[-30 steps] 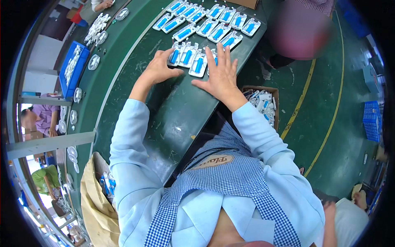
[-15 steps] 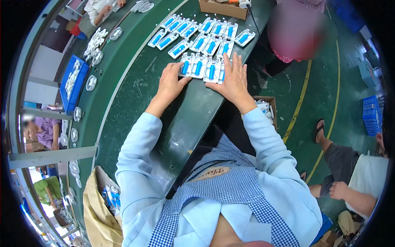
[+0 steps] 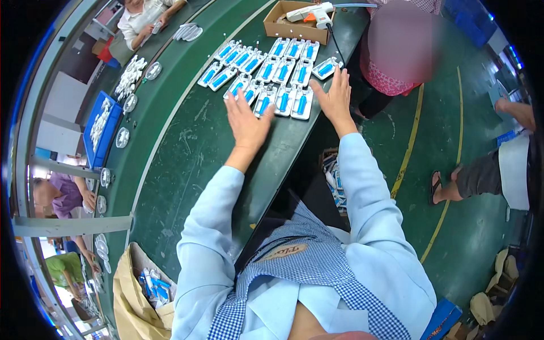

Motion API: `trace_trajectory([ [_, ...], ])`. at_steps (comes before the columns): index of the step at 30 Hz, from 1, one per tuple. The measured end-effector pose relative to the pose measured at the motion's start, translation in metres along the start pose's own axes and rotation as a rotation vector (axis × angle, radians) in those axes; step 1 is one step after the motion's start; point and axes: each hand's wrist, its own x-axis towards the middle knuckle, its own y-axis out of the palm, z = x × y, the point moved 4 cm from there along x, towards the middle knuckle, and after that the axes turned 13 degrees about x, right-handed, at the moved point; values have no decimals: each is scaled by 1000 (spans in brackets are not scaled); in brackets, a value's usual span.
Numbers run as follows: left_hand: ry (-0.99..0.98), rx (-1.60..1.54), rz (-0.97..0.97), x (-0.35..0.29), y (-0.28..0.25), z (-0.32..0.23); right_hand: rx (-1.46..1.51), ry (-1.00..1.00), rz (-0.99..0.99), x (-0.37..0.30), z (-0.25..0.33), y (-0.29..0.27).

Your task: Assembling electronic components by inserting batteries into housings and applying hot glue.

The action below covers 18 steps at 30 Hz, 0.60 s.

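Several white plastic housings (image 3: 302, 103), each with a blue cylinder inside, lie in close rows on the green table. Thin wires with small white connectors rise from some at the back. My left hand (image 3: 247, 127) is open with fingers spread, its fingertips covering part of the housings at the group's near left; whether it touches them I cannot tell. Off the right side of the rows, my right hand (image 3: 336, 101) is open, thumb apart, holding nothing. Its fingertips are close to a single slanted housing (image 3: 327, 68) by the table's right edge.
A cardboard box (image 3: 277, 27) with a white glue gun (image 3: 309, 12) stands at the back, its cable hanging near the slanted housing. At left are a blue tray (image 3: 93, 150) of white parts and a paper sack (image 3: 127, 286). An open carton (image 3: 341, 209) sits below the table edge; people surround the table.
The nearest row now sits closer against the rows behind it. My hands have come away from its sides and spread apart, the right one toward the slanted housing. The view has shifted.
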Motion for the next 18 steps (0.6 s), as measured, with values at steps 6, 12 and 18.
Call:
trace_trajectory([
  [6, 62, 174, 185, -13, -2, -28, -117, -39, 137, 33, -9, 13],
  [12, 50, 203, 185, -1, 6, -32, -349, -33, 173, 54, -9, 25],
  [18, 45, 210, 245, 9, 9, -33, -159, 4, 209, 50, -11, 30],
])
